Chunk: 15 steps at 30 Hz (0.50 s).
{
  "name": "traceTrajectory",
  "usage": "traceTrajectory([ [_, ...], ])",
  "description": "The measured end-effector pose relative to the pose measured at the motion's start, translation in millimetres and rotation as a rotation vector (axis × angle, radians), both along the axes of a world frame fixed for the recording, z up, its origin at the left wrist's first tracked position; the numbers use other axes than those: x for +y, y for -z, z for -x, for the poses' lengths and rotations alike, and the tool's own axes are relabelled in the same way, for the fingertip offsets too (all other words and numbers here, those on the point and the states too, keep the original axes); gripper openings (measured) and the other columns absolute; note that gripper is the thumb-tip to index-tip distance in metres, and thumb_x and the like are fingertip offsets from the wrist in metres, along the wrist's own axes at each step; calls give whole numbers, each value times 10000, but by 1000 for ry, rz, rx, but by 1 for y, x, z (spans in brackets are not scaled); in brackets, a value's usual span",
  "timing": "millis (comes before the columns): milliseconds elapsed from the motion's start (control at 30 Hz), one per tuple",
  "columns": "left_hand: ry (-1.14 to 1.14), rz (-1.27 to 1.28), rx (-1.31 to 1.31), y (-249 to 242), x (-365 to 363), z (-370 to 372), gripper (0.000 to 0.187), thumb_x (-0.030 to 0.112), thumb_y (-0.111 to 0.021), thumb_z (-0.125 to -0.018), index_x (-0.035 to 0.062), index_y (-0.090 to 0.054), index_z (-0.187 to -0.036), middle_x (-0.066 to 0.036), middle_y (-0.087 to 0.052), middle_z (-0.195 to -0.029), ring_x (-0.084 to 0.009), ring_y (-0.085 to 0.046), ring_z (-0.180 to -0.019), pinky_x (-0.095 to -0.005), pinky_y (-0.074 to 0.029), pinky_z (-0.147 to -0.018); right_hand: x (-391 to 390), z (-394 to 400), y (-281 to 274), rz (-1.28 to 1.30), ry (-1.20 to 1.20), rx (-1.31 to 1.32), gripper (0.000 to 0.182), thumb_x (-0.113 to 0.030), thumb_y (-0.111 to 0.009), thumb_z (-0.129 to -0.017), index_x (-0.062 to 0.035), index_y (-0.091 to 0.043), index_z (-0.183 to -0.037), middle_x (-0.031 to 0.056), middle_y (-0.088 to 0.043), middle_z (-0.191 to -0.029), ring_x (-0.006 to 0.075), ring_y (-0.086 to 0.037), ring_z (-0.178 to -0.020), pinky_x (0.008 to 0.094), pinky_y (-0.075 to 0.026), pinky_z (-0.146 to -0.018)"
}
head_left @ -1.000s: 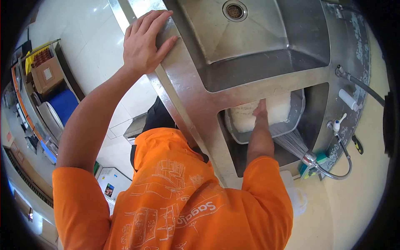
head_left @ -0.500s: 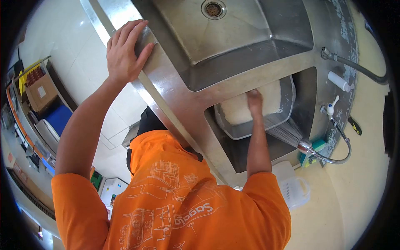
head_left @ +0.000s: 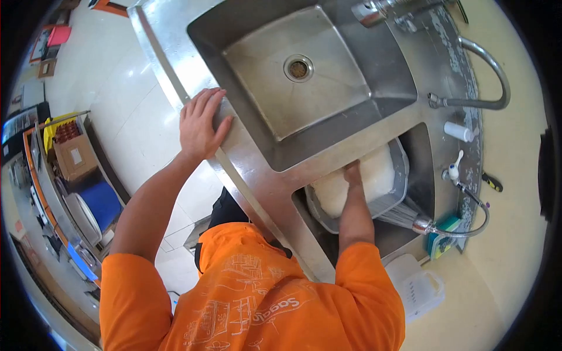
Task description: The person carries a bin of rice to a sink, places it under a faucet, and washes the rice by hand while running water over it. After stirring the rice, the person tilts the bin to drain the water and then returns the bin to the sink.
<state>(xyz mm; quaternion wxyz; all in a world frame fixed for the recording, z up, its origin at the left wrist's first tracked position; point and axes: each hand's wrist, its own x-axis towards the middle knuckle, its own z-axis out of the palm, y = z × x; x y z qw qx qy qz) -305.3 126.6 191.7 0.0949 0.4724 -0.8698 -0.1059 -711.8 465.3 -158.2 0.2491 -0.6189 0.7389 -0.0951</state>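
Observation:
My left hand [head_left: 202,124] rests flat with fingers apart on the steel counter edge [head_left: 243,126], left of the large sink. My right hand [head_left: 353,174] reaches into a clear plastic tub [head_left: 400,169] in the smaller sink; its fingers are partly sunk in white grains [head_left: 377,169] that look like rice, so their grip is hidden. Water from a spray head [head_left: 422,224] on a metal hose falls at the tub's near right side.
The large sink [head_left: 328,111] has a round drain. A curved faucet pipe [head_left: 497,73], a white bottle [head_left: 458,131] and a green sponge pack [head_left: 443,237] stand along the back ledge. A clear basket [head_left: 420,289] lies below. Shelving with a cardboard box [head_left: 76,158] is at left.
The view has shifted, so the sinks sit lower and more of the large one shows. My right hand has moved within the white grains. My left hand stays on the counter edge.

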Motion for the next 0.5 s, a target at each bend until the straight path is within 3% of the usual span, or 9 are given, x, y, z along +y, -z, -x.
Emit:
traceTrajectory([
  [100,17,-134,118,-2,-7,-4,509,218,-670,-773,91,-559,-1254,-115,-572,-1273,-325,-526,-1203,-459,-406,-978,21,-11,4,-41,86,106,122,-114,-600,-788,2,-635,-777,184,-645,-824,345,-591,-902,478,-418,-932],
  [133,20,-124,188,4,-7,-10,499,212,-669,-760,75,-568,-1230,-128,-581,-1262,-332,-533,-1201,-471,-404,-991,18,-18,-1,-391,-77,170,203,-180,-600,-856,2,-689,-868,191,-684,-961,356,-601,-1012,470,-371,-1041],
  [167,9,-96,193,5,-5,-12,497,222,-675,-766,65,-570,-1226,-141,-578,-1266,-332,-519,-1223,-476,-388,-1028,20,-40,-19,-465,-226,303,385,-284,-553,-945,16,-650,-1166,179,-615,-1278,366,-517,-1242,450,-324,-1126],
  [200,8,-67,209,2,-6,-12,512,215,-687,-746,89,-573,-1229,-129,-588,-1249,-339,-544,-1182,-453,-421,-986,-14,-58,-81,-830,-204,137,666,-448,-527,-956,27,-441,-1416,179,-388,-1522,378,-338,-1410,448,-259,-1178],
  [233,40,-88,199,3,-7,-14,536,227,-689,-759,96,-554,-1262,-132,-569,-1272,-340,-524,-1207,-460,-400,-1017,-11,-77,-106,-713,244,80,817,-565,-552,-901,32,-397,-1436,217,-396,-1501,378,-354,-1398,461,-250,-1179],
  [267,12,-83,110,2,-1,-13,558,266,-681,-804,108,-519,-1314,-134,-527,-1324,-332,-478,-1260,-471,-370,-1049,2,-88,-96,-568,323,163,822,-604,-591,-848,51,-514,-1338,249,-524,-1375,383,-476,-1300,482,-330,-1123],
  [333,7,-72,52,-1,7,-12,567,349,-623,-877,127,-472,-1377,-119,-477,-1387,-312,-407,-1333,-478,-333,-1083,-19,-81,-85,-1122,-133,314,650,-497,-493,-934,-21,-481,-1376,180,-583,-1309,353,-552,-1201,533,-459,-946],
  [400,22,-73,54,-6,4,-14,568,376,-591,-901,132,-457,-1396,-111,-468,-1400,-303,-391,-1350,-475,-319,-1095,-28,-83,-81,-1054,-12,332,552,-442,-472,-956,-32,-542,-1320,155,-629,-1231,339,-580,-1134,475,-476,-916],
  [500,42,-77,41,-3,8,-13,563,388,-566,-916,132,-451,-1403,-104,-468,-1404,-297,-378,-1360,-471,-303,-1109,72,-9,114,-323,517,-469,497,-398,-493,-951,-13,-590,-1250,178,-631,-1205,333,-587,-1085,415,-478,-931],
])
